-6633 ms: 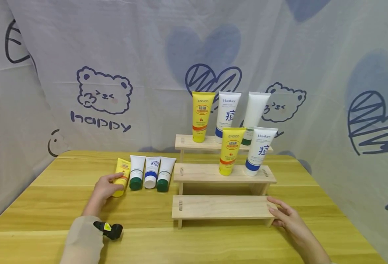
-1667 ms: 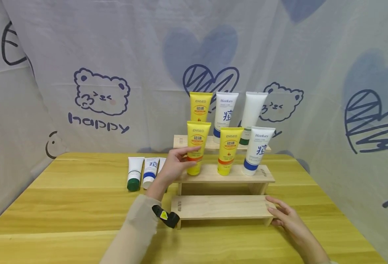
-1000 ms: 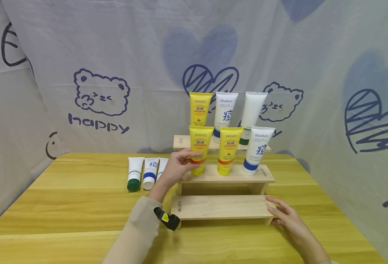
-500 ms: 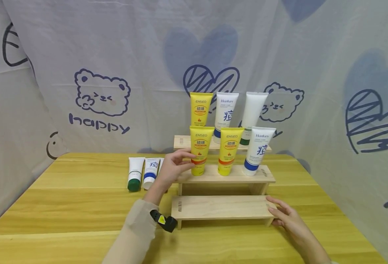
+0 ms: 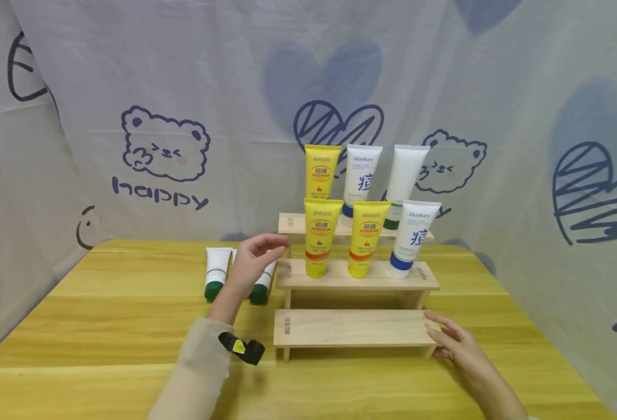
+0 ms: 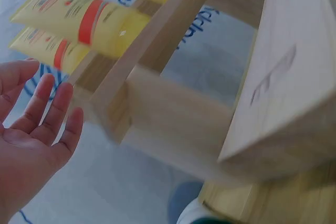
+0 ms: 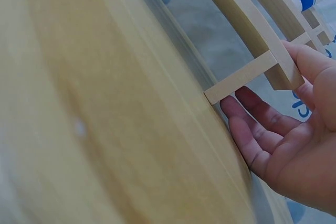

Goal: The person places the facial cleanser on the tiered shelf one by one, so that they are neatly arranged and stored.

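ENSEO tube (image 5: 321,236) upright on middle step (image 5: 295,283)

The backdrop cloth (image 5: 245,192) reads "happy" beneath a drawn bear. The table (image 5: 104,341) shows plain wood grain. Of the pale timber tiers, the lowest step (image 5: 350,329) is nearest the wearer. "Hankey" is legible on a white, blue-banded tube (image 5: 414,233) at the middle step's right; a second yellow tube (image 5: 368,233), also ENSEO, stands between. Smaller print is only partly readable. The ENSEO tube at left is yellow with an orange-red band. The left hand (image 5: 248,268) is empty, fingers loosely bent, just beside that tube and apart from it. The right hand (image 5: 461,347) grips the lowest step's right end.
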Demonstrator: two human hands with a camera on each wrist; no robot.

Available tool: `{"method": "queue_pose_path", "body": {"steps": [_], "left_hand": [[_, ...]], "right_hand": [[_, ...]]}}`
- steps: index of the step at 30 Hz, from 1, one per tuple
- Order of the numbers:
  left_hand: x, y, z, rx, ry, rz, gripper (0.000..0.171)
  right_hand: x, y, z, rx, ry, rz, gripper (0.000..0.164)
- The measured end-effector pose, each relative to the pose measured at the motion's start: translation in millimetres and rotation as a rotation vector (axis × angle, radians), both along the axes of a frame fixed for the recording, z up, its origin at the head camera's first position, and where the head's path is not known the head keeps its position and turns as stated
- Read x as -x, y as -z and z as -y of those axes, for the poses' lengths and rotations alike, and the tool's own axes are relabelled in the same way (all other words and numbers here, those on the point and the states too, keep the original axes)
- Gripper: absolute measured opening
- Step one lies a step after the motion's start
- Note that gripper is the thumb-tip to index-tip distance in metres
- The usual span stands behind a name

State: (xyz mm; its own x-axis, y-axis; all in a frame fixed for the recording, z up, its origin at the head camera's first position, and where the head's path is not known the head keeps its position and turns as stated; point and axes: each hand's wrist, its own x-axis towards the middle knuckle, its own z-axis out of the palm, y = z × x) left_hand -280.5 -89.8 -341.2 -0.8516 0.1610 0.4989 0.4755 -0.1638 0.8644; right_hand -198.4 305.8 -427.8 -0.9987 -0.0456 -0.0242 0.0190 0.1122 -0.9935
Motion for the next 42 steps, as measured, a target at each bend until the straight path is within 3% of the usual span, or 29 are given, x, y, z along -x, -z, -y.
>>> {"method": "queue_pose_path", "body": {"steps": [8, 18, 27, 34, 42], "left_hand": [[0.7, 10.7, 33.3, 0.045, -0.105, 0.016, 0.022], [6.0, 30.0, 78.4, 0.077, -0.257, 0.126, 0.029], [4.8, 35.2, 99.1, 0.133, -0.377, 0.201, 0.031], [5.9, 47.5, 109.4, 0.210, -0.333, 0.215, 0.039], [6.7, 49.1, 112.4, 0.333, -0.247, 0.413, 0.053]], "right_hand": [[1.2, 0.5, 0.4, 0.006, 0.009, -0.019, 0.033], [1.3, -1.7, 1.7, 0.000, 0.037, 0.021, 0.034], [0.1, -0.9, 2.1, 0.002, 0.046, 0.019, 0.033], [0.1, -0.4, 2.1, 0.009, 0.057, 0.034, 0.031], [-0.3, -0.1, 2.1, 0.023, 0.045, 0.013, 0.031]]}}
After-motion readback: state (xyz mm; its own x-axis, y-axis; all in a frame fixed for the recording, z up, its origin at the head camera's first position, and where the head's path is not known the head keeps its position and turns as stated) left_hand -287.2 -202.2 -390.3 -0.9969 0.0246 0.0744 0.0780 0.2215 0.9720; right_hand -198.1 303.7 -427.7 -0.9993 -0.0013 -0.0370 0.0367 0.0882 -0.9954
